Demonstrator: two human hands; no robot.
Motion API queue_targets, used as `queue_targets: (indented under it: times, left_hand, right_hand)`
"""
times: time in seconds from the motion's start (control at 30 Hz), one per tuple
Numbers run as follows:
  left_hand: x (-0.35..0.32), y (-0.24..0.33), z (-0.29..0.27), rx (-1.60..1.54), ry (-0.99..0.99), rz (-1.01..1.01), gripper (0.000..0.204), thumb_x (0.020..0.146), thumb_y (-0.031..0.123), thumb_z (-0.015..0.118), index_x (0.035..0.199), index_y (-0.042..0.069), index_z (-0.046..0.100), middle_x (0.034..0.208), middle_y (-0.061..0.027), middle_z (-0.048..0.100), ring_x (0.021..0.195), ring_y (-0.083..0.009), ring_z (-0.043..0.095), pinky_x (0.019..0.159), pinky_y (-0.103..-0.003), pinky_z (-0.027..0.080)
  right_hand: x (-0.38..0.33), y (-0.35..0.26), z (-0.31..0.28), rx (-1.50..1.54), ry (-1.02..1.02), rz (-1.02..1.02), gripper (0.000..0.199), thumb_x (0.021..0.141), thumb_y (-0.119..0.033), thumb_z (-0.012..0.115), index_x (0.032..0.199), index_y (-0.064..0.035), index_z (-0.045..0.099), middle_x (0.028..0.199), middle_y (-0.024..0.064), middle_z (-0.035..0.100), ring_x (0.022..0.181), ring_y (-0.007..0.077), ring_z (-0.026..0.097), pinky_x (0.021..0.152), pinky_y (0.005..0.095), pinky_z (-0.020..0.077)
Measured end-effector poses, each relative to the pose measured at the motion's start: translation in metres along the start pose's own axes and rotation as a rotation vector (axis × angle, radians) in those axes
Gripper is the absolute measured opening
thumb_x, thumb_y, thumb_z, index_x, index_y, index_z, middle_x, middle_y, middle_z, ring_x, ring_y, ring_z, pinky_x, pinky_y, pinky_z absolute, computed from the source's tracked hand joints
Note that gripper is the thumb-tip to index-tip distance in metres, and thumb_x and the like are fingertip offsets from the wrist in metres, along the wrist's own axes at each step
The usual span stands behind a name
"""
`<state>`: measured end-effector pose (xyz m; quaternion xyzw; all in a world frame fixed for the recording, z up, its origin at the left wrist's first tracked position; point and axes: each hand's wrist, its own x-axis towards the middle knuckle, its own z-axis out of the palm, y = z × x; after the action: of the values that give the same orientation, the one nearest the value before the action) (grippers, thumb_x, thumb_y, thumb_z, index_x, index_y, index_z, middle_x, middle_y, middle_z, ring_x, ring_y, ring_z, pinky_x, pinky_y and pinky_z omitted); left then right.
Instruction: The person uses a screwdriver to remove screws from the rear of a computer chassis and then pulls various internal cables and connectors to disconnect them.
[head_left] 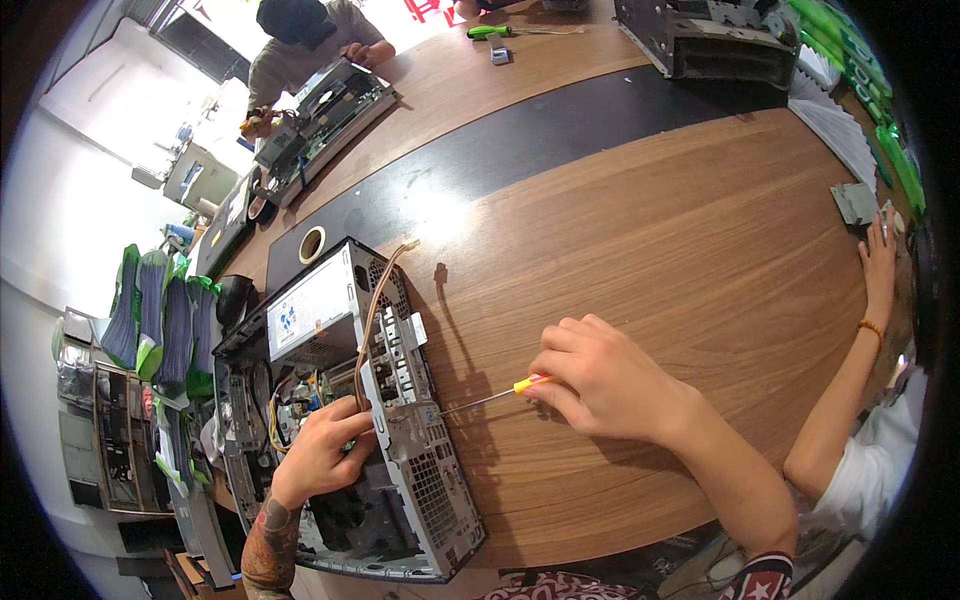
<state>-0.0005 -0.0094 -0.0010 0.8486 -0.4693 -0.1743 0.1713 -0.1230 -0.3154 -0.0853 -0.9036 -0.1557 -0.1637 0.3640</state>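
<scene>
An open desktop computer case [400, 470] lies on the wooden table [680, 250] at the lower left, its back panel facing right. My left hand [318, 450] grips the case's rear edge, fingers curled over the metal beside a brown cable [372, 310] that arches up out of the case. My right hand [600, 380] holds a screwdriver [500, 392] with a yellow and orange handle. Its thin shaft points left and its tip touches the back panel of the case.
Another person [310, 40] works on a second open computer [325, 115] at the far left. A co-worker's arm [850, 400] rests on the table's right edge. A third case [710, 40], a green screwdriver [488, 32] and a tape roll [312, 243] lie farther off.
</scene>
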Motion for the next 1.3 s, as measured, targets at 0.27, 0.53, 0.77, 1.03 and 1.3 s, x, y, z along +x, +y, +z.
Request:
queue_targets:
  times: [0.27,0.53,0.77,1.03,1.3]
  left_hand:
    - [-0.001,-0.004,0.0,0.03,-0.014,0.005,0.021,0.078,0.002,0.063,0.099,0.001,0.065,0.089,-0.0172,0.058,0.082,-0.0398,0.059,0.071,-0.044,0.048]
    - [-0.001,0.001,-0.002,-0.007,-0.015,-0.017,0.021,0.079,0.001,0.062,0.099,0.0,0.065,0.092,-0.0175,0.059,0.084,-0.0396,0.06,0.073,-0.044,0.048]
    - [0.0,0.004,-0.002,-0.002,-0.019,-0.024,0.025,0.079,-0.001,0.061,0.104,0.0,0.066,0.098,-0.0183,0.061,0.09,-0.0405,0.061,0.078,-0.044,0.049]
    - [-0.002,0.001,-0.001,-0.01,-0.028,-0.033,0.03,0.077,-0.002,0.059,0.106,0.0,0.066,0.103,-0.0193,0.062,0.094,-0.0419,0.06,0.082,-0.045,0.049]
    - [-0.002,0.0,-0.001,-0.023,-0.038,-0.05,0.035,0.076,-0.003,0.056,0.11,0.0,0.066,0.105,-0.0198,0.062,0.096,-0.0421,0.06,0.084,-0.044,0.049]
  right_hand:
    - [0.002,0.002,0.002,-0.047,0.114,-0.018,0.012,0.085,-0.017,0.07,0.085,-0.0054,0.068,0.086,0.0055,0.059,0.089,0.022,0.055,0.081,0.0355,0.0425]
    - [0.001,0.003,0.001,0.019,0.141,0.033,0.014,0.086,-0.02,0.071,0.088,-0.0062,0.069,0.084,0.0059,0.063,0.087,0.0228,0.057,0.082,0.0355,0.0426]
    - [-0.002,0.008,0.001,0.01,0.074,0.014,0.017,0.087,-0.022,0.071,0.091,-0.0052,0.07,0.081,0.0064,0.067,0.079,0.0219,0.059,0.081,0.0336,0.0441]
    - [0.0,0.011,-0.001,0.006,0.136,-0.033,0.015,0.088,-0.02,0.068,0.084,-0.0058,0.066,0.084,0.007,0.062,0.087,0.0237,0.059,0.08,0.0359,0.0468]
    - [0.001,0.015,-0.016,0.056,0.162,-0.011,0.01,0.085,-0.016,0.07,0.084,-0.0071,0.067,0.087,0.0067,0.062,0.089,0.0239,0.058,0.083,0.0355,0.048]
